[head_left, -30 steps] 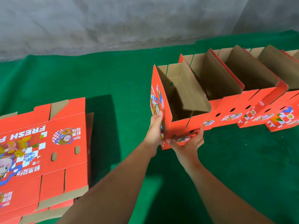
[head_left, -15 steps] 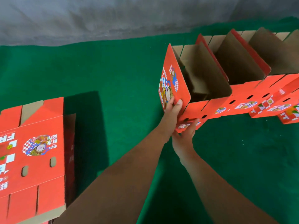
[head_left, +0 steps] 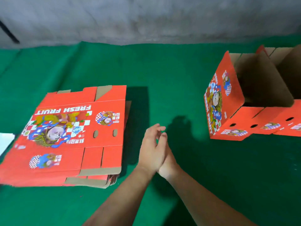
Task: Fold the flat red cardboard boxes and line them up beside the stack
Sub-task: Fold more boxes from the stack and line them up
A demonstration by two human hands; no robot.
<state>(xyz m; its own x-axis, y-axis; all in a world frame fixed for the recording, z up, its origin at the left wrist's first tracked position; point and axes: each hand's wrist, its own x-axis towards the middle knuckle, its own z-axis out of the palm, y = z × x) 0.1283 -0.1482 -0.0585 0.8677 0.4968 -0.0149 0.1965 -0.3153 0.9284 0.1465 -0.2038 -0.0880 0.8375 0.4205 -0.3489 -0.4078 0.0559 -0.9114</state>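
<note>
Hands: since nothing is held, left hand (head_left: 150, 150) and right hand (head_left: 165, 158) meet palm-to-palm, fingers straight.
Stack: flat red cardboard boxes (head_left: 70, 134) await folding.

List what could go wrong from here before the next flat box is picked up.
The flat stack is fanned unevenly at its near edge, so grabbing the top sheet may drag others along. The newest folded box stands open with its tall flap upright; a bump from the left hand or right hand might tip it.
</note>
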